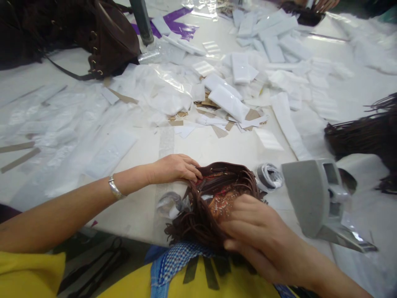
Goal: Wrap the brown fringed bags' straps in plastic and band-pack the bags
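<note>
A dark brown fringed handbag [201, 221] sits at the table's near edge against my body, its mouth open upward. Inside it shows a reddish lining with zips and an orange-brown patterned piece [221, 205]. My left hand [180, 169] grips the bag's far left rim, fingertips tucked over the edge. My right hand [256, 231], slightly blurred, is closed over the bag's near right side with the thumb outside; its fingertips are partly hidden. Beside the bag lies a clear, crumpled roll-like piece [170, 205] on the left and a wrapped roll [269, 177] on the right.
A grey plastic device [305, 194] stands right of the bag. Brown fringe [366, 132] lies beyond it. White packets [228, 101], card strips and clear plastic cover the middle. A brown bag [114, 37] and a metal post [142, 22] stand far left. Another person's hand [325, 5] shows at the back.
</note>
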